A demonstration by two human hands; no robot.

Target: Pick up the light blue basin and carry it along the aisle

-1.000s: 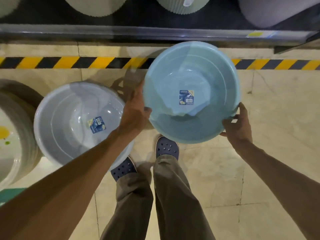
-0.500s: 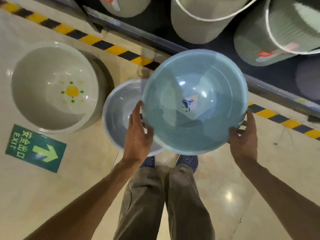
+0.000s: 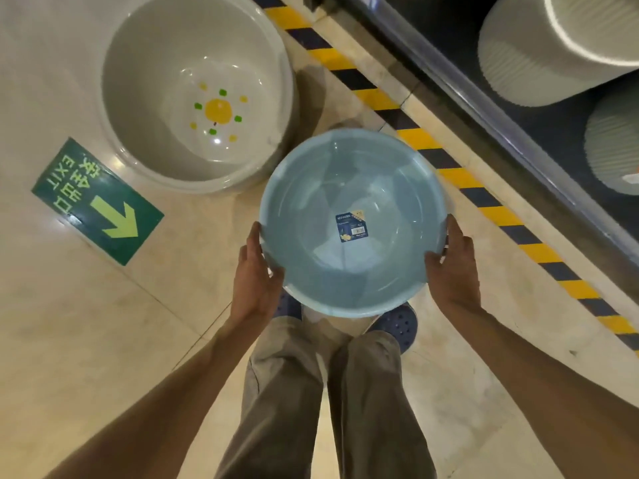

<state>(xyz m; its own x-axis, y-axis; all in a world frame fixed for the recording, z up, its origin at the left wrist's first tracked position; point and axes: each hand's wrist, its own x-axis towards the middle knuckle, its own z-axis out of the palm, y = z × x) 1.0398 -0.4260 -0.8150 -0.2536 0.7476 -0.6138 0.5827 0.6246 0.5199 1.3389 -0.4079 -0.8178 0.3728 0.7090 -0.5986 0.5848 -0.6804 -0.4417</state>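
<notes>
The light blue plastic basin [image 3: 352,223], held in the air above the floor [image 3: 103,323] before the person's legs, looks light, stiff and smooth, so the left hand [image 3: 256,274] and right hand [image 3: 453,267] each grip its rim at opposite sides.
</notes>
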